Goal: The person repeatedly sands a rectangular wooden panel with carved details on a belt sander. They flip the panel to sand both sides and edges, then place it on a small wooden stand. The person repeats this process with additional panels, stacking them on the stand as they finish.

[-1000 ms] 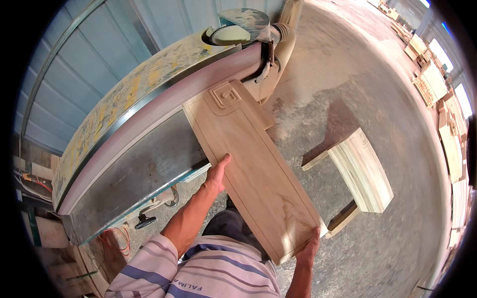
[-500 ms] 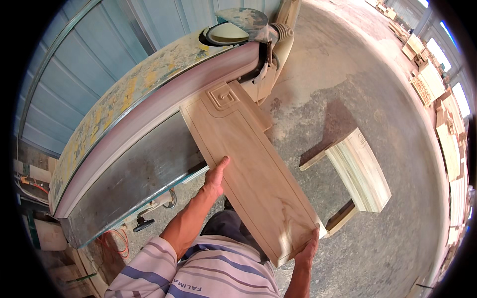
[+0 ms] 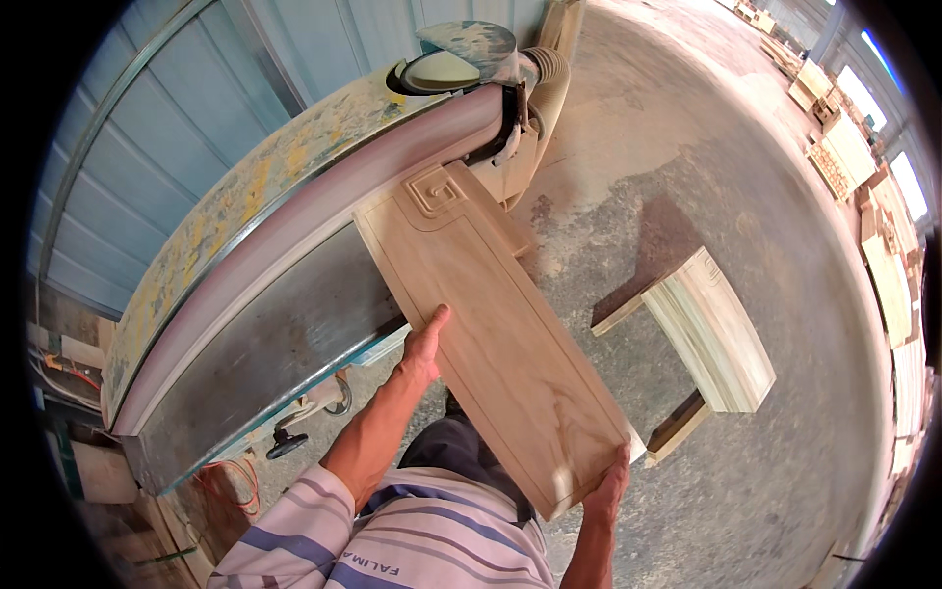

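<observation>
Beside pink belt | board: likely stiff, heavyish | left hand grips long edge, right hand a corner; sensible holds

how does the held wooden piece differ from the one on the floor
The held piece is in the left hand and right hand; the floor piece is untouched. The held piece looks warm brown; the floor piece looks paler, with greenish streaks. Both are wood with carved ornament.

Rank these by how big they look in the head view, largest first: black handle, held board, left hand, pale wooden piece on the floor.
1. Held board
2. Pale wooden piece
3. Left hand
4. Black handle
</observation>
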Demonstrator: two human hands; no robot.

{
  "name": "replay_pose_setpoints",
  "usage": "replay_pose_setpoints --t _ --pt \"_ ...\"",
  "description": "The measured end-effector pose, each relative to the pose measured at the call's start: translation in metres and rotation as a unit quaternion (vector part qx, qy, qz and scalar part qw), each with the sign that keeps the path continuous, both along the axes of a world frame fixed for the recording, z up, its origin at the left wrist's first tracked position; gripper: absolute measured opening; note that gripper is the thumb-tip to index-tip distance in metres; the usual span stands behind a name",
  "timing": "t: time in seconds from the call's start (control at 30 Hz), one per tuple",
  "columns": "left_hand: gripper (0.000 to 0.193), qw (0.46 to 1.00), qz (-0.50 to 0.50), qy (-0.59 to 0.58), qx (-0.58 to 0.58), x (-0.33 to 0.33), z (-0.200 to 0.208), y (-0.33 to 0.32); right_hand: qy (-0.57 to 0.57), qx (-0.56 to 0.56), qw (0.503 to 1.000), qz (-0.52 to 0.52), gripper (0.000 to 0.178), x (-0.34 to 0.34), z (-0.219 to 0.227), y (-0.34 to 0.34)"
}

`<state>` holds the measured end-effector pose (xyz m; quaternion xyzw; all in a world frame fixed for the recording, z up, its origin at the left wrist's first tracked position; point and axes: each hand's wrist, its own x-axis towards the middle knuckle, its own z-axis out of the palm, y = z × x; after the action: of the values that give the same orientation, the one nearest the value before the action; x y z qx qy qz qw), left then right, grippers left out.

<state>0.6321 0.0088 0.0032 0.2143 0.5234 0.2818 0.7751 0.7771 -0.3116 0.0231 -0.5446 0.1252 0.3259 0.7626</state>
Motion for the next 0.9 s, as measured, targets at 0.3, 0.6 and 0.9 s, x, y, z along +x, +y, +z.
replay_pose_setpoints --t 0.3,0.6,0.9 --pt "0.072 1.0 -0.004 0.017 0.014 0.003 -0.002 -0.027 0.012 0.03 0.999 0.002 0.054 0.007 -0.006 -0.031" --pt "0.069 1.0 0.001 -0.01 -0.005 -0.001 -0.005 0.0 0.034 0.011 0.999 -0.017 0.055 0.001 0.005 -0.002" --pt "0.064 0.999 -0.015 -0.029 0.017 0.001 -0.008 0.001 0.009 -0.034 0.999 -0.02 0.056 0.0 0.018 0.01"
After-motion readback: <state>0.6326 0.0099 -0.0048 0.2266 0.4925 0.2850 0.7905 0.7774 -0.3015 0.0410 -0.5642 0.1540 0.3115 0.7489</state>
